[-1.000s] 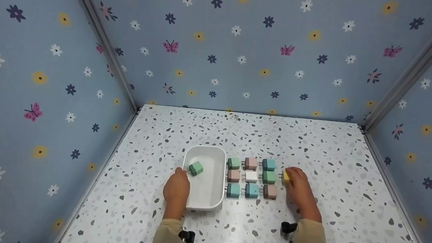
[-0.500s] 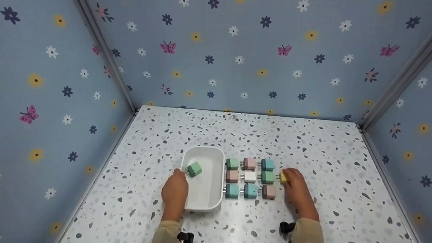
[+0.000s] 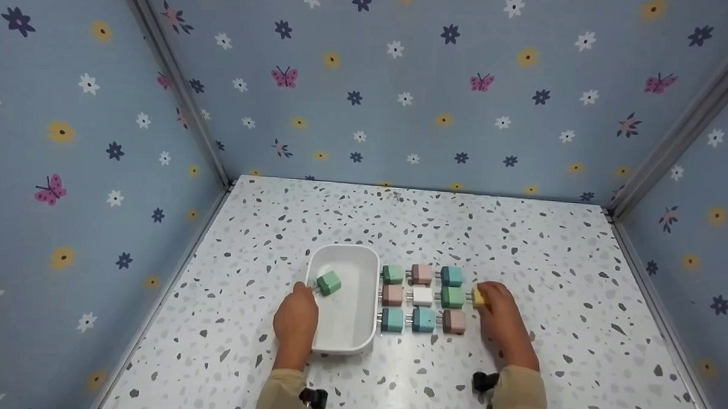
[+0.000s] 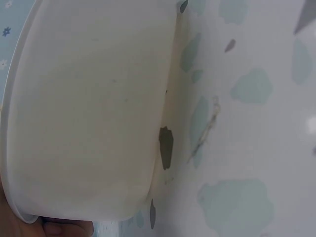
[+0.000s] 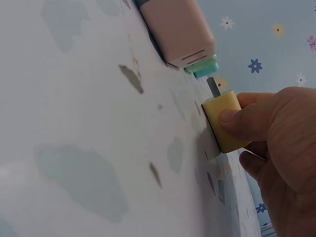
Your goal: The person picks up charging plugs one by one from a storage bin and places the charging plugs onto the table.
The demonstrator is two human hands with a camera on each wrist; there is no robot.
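Note:
My left hand [image 3: 296, 320] grips the left rim of a white plastic tub [image 3: 346, 343]; in the left wrist view its fingers [image 4: 64, 228] curl under the tub's edge. A green plug adapter [image 3: 328, 283] lies inside the tub, prongs toward that hand. My right hand [image 3: 503, 315] pinches a yellow plug adapter [image 5: 224, 121] between thumb and fingers, its prongs pointing left in the head view. It sits close over the table, just right of a green adapter [image 3: 452, 296] in the middle row.
Right of the tub, several plug adapters stand in three rows: a white one [image 3: 422, 296], a pink one [image 3: 454, 321], a blue one [image 3: 423, 320] and others. The speckled table [image 3: 424, 228] meets flowered panels [image 3: 404, 97] at the back and sides.
The yellow adapter has shifted slightly left toward the middle row, with the right hand still on it. The left hand and tub have not moved.

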